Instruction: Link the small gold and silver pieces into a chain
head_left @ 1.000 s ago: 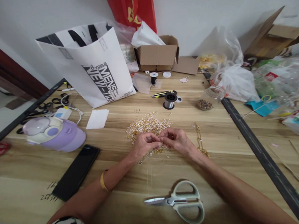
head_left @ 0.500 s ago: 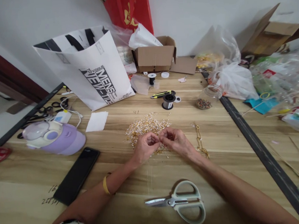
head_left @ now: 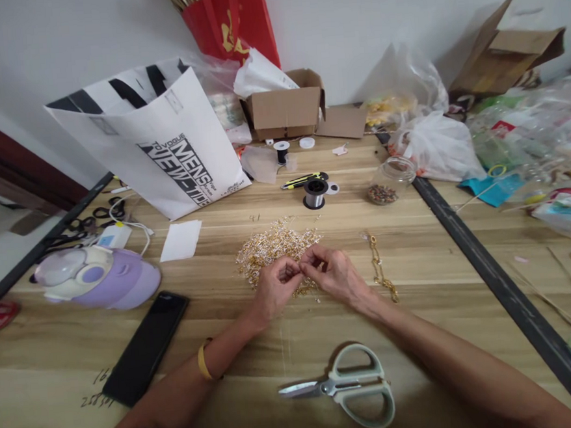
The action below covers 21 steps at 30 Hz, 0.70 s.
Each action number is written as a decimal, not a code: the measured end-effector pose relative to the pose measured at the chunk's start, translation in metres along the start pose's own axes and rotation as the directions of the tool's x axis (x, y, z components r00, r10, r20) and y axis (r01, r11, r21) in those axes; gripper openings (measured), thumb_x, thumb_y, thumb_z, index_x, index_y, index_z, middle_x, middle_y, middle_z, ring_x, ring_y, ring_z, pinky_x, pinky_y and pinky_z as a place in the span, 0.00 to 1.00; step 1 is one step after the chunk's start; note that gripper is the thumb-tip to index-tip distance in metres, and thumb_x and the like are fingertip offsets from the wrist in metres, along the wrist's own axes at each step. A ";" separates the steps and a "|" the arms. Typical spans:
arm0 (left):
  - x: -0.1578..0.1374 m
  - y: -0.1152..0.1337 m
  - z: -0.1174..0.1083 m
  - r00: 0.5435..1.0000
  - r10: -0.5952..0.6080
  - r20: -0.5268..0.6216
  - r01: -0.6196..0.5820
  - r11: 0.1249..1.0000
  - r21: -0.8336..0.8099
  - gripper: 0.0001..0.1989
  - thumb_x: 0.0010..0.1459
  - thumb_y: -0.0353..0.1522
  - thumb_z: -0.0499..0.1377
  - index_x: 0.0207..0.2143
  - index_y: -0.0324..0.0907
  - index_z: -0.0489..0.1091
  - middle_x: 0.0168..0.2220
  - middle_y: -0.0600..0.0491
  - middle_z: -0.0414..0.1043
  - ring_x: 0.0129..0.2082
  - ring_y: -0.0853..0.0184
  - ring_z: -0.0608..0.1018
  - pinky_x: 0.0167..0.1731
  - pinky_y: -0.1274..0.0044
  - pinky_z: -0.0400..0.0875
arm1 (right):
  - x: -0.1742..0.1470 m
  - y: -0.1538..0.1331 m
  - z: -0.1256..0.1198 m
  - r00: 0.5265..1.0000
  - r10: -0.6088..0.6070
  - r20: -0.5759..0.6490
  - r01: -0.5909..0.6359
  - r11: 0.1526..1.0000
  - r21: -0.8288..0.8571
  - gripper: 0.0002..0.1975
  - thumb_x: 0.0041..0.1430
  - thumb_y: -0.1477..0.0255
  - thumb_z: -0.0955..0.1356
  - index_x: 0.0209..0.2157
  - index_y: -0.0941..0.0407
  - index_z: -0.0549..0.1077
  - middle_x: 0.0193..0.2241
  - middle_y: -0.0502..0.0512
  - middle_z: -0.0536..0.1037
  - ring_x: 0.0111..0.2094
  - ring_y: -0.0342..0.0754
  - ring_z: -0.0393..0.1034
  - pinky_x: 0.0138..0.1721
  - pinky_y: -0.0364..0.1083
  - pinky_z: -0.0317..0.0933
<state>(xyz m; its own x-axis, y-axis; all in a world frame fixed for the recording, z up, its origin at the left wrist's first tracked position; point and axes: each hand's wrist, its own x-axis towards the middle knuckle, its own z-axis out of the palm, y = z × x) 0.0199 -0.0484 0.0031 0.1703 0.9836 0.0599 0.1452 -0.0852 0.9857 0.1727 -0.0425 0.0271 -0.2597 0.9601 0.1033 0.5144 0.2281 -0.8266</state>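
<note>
My left hand (head_left: 277, 286) and my right hand (head_left: 332, 271) meet fingertip to fingertip, both pinched closed. Whatever sits between the fingertips is too small to make out. Just behind and partly under them spreads a heap of small gold and silver beads or findings (head_left: 268, 244). To the right of my right hand lies a gold chain (head_left: 377, 269), stretched out on the wooden table (head_left: 260, 411). Scissors (head_left: 341, 386) with pale handles rest nearer me, blades pointing left.
Behind the heap are a wire spool (head_left: 315, 194), a utility knife (head_left: 304, 181) and a glass jar (head_left: 384, 191) of small beads. A phone (head_left: 148, 347), a purple device (head_left: 109, 278) and a white bag (head_left: 163, 144) stand left. Plastic bags (head_left: 442, 147) crowd the right.
The whole view has shifted slightly as the head turned. Both hands keep their pinch together, with little visible movement over the heap.
</note>
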 end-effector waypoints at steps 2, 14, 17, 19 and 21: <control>0.000 -0.001 -0.001 1.000 -0.006 0.003 0.006 1.000 0.014 0.05 0.48 0.30 0.61 0.25 0.37 0.67 0.22 0.55 0.69 0.24 0.71 0.72 0.27 0.80 0.66 | -0.001 0.000 0.000 0.999 -0.044 -0.012 0.043 0.996 -0.075 0.04 0.55 0.73 0.65 0.29 0.57 0.71 0.22 0.49 0.74 0.23 0.41 0.65 0.25 0.39 0.54; -0.001 0.000 -0.004 0.998 -0.043 0.046 0.043 0.999 -0.001 0.06 0.50 0.32 0.59 0.25 0.37 0.68 0.22 0.55 0.68 0.24 0.72 0.70 0.25 0.82 0.65 | -0.007 0.001 0.003 0.946 -0.323 0.016 0.306 0.880 -0.362 0.08 0.63 0.73 0.61 0.32 0.56 0.70 0.29 0.55 0.74 0.29 0.44 0.67 0.30 0.42 0.53; -0.002 0.002 -0.004 0.997 -0.045 0.061 0.045 0.999 -0.002 0.07 0.51 0.32 0.59 0.26 0.37 0.68 0.22 0.55 0.67 0.23 0.73 0.69 0.25 0.82 0.64 | -0.006 0.002 0.003 0.945 -0.327 0.020 0.312 0.880 -0.358 0.08 0.63 0.73 0.61 0.32 0.57 0.70 0.29 0.55 0.73 0.29 0.44 0.66 0.30 0.42 0.54; -0.002 0.002 -0.004 0.996 -0.044 0.072 0.045 0.999 -0.013 0.07 0.51 0.33 0.59 0.26 0.36 0.68 0.21 0.56 0.66 0.22 0.73 0.68 0.24 0.82 0.63 | -0.005 0.003 0.003 0.946 -0.323 0.016 0.307 0.882 -0.357 0.08 0.63 0.73 0.61 0.32 0.57 0.70 0.29 0.55 0.73 0.28 0.44 0.66 0.29 0.42 0.54; -0.001 0.000 -0.005 0.996 -0.043 0.084 0.045 0.999 -0.029 0.08 0.52 0.33 0.59 0.26 0.36 0.68 0.21 0.56 0.66 0.22 0.73 0.68 0.23 0.83 0.62 | -0.005 0.004 0.002 0.951 -0.309 0.013 0.294 0.890 -0.349 0.08 0.63 0.72 0.61 0.32 0.57 0.70 0.28 0.55 0.73 0.27 0.44 0.66 0.29 0.42 0.54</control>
<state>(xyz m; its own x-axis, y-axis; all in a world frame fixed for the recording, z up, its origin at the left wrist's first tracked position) 0.0148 -0.0489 0.0040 0.2454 0.9694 0.0044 0.1249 -0.0361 0.9915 0.1740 -0.0465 0.0219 -0.4169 0.8403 0.3465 0.6663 0.5419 -0.5123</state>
